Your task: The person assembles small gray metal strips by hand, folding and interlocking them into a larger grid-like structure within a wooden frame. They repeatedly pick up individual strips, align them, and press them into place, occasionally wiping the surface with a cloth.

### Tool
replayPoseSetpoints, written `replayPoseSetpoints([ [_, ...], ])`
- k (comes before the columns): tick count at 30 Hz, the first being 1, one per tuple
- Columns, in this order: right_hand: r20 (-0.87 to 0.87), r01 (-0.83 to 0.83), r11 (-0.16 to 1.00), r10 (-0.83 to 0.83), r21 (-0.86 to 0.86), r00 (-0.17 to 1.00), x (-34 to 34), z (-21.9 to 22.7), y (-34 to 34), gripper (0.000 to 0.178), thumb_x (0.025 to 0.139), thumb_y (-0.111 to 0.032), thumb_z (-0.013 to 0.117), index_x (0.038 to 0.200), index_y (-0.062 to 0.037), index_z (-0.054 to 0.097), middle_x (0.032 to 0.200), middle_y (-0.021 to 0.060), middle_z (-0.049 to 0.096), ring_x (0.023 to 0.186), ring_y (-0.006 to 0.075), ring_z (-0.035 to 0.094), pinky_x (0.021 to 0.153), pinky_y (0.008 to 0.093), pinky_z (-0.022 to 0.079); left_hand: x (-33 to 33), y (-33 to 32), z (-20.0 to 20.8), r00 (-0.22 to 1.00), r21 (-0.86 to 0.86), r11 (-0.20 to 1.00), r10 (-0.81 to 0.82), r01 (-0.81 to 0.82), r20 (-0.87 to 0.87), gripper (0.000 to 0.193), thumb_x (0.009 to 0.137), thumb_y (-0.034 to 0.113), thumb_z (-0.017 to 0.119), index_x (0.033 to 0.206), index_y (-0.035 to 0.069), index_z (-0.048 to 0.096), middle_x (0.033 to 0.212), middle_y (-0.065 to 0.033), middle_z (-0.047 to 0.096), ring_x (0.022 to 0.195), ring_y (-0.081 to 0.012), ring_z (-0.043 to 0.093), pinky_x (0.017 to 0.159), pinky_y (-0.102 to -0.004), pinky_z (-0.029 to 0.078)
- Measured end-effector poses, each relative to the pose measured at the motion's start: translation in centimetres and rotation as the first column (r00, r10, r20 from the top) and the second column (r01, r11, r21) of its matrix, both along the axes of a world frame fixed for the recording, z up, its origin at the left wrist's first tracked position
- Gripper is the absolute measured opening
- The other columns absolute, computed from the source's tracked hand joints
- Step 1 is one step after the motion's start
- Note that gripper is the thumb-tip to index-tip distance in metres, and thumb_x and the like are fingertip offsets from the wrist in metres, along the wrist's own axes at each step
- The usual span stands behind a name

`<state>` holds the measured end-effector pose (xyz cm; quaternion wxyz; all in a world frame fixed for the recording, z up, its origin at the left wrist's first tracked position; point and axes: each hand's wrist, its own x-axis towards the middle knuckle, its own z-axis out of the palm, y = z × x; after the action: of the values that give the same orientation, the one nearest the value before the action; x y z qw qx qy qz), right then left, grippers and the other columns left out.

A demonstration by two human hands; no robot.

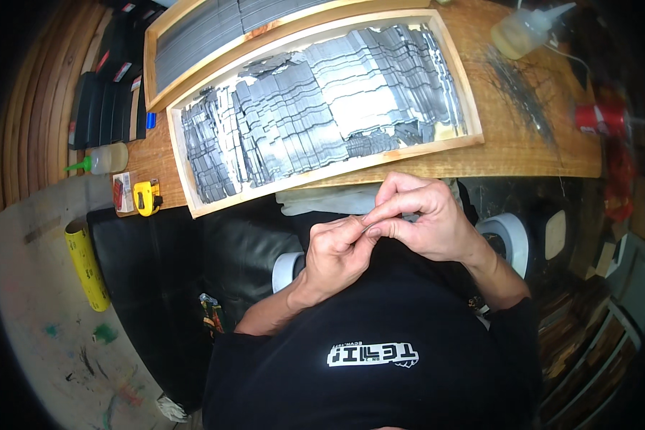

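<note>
- My left hand is bent inward in front of my chest, its thumb and forefinger pinched together on a thin piece, of which only a sliver shows.
- My right hand meets it from the other side, its thumb and forefinger closed on the same piece, so my two sets of fingertips nearly touch.
- The piece is between my hands, just off the near edge of the worktop; my fingers hide most of it, and I cannot tell its full shape.
- Just beyond my hands lies a shallow wooden tray, set at a slant and filled with flat grey strips in close, uneven rows, some shining under the light.
- Behind it, a second wooden tray holds more grey strips, packed more evenly.
- To the left of the near tray I have a squeeze bottle with a green nozzle on its side and a yellow tape measure.
- On the right are a clear squeeze bottle, a loose spread of thin dark strands and, farther out, a red can.
- Lower on the left, away from the worktop, is a yellow roll.
</note>
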<state>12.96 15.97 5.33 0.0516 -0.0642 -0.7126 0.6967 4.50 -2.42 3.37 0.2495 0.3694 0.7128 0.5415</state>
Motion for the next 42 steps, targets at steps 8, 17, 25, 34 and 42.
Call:
replayPoseSetpoints([
  [8,0.045,-0.026,0.999,0.028,-0.038,0.999,-0.2,0.0,0.2,0.014,0.083,0.001,0.084,0.096,-0.0024,0.083,0.087,0.0047,0.069,0.08,0.014,0.065,0.07,0.028,0.052,0.4,-0.3,-0.5,1.0,-0.022,1.0,-0.008,0.008,0.021,0.016,0.094,-0.002,0.076,0.11,-0.004,0.077,0.089,-0.0164,0.08,0.078,-0.0216,0.08,0.069,-0.0278,0.059],
  [17,-0.01,-0.029,1.0,0.029,-0.01,1.0,-0.2,-0.2,-0.1,0.014,0.083,0.002,0.083,0.097,-0.0019,0.082,0.087,0.0043,0.067,0.078,0.0125,0.064,0.067,0.0267,0.052,0.6,-0.2,-0.5,1.0,0.008,1.0,-0.006,0.006,0.027,0.015,0.096,0.0,0.076,0.11,-0.005,0.077,0.093,-0.0166,0.08,0.081,-0.0221,0.08,0.072,-0.0281,0.06],
  [25,-0.034,-0.02,1.0,0.019,-0.013,0.999,0.0,-0.3,-0.2,0.017,0.082,0.004,0.082,0.098,-0.0011,0.082,0.089,0.006,0.068,0.081,0.0158,0.066,0.07,0.029,0.053,0.4,-0.2,-0.3,1.0,-0.014,1.0,-0.024,0.024,-0.003,0.016,0.094,-0.003,0.075,0.11,-0.004,0.076,0.091,-0.0173,0.079,0.08,-0.0235,0.08,0.07,-0.0286,0.059],
  [34,-0.081,0.012,0.997,-0.006,0.071,0.997,0.1,-0.4,-0.5,0.018,0.081,0.002,0.084,0.098,-0.0014,0.082,0.088,0.0064,0.069,0.081,0.0167,0.067,0.069,0.0296,0.054,0.3,-0.3,-0.4,1.0,0.02,1.0,-0.021,0.021,0.013,0.013,0.093,-0.003,0.073,0.106,-0.004,0.075,0.084,-0.016,0.077,0.072,-0.0226,0.077,0.064,-0.0286,0.056],
  [42,-0.097,0.049,0.993,-0.038,0.106,0.995,0.4,-0.3,-0.9,0.02,0.08,0.001,0.086,0.099,-0.0025,0.083,0.087,0.0061,0.069,0.079,0.0168,0.067,0.068,0.0295,0.054,0.0,-0.4,-0.4,0.999,0.025,0.999,-0.035,0.034,0.016,0.013,0.093,-0.003,0.073,0.106,-0.004,0.076,0.083,-0.0157,0.077,0.072,-0.0216,0.077,0.064,-0.0281,0.056],
])
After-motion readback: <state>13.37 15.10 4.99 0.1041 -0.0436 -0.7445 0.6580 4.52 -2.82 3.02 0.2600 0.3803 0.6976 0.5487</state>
